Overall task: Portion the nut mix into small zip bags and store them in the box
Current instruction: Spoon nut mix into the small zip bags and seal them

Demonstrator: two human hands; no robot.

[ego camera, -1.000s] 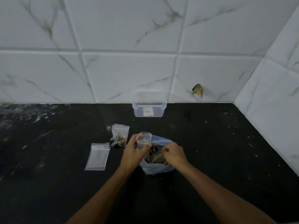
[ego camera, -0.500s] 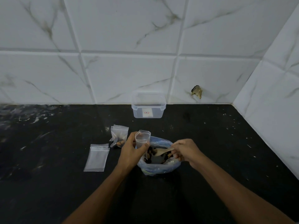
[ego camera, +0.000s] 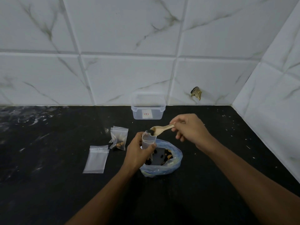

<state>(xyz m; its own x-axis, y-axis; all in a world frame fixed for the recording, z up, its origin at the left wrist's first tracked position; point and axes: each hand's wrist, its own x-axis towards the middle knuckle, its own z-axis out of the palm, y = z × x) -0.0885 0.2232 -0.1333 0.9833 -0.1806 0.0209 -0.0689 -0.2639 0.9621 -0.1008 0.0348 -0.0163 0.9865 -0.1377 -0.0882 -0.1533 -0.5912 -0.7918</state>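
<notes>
Nut mix (ego camera: 164, 155): heaped loose in a blue plastic bag (ego camera: 173, 166), mouth rolled wide, directly under both hands so strays fall back in. Small zip bag (ego camera: 148, 140) gripped upright by the left hand (ego camera: 138, 153), fingers and thumb curled round its sides, apparently squeezing the mouth open; held just above the big bag. Wooden spoon (ego camera: 162, 129) pinched at its handle end by the right hand (ego camera: 190, 129), bowl tipped at the zip bag's mouth, a few dark pieces on it. Judged mid-pour of 1 scoop. Left of the left hand: 1 filled zip bag (ego camera: 119, 138) standing with nuts at its bottom, and nearer, 1 empty zip bag (ego camera: 95, 159) lying flat, presumably next in line. Beyond both hands, against the tiled wall: clear box (ego camera: 148, 109), lidless and within easy reach; contents hard to tell. Storing not yet begun, by the look of it.
</notes>
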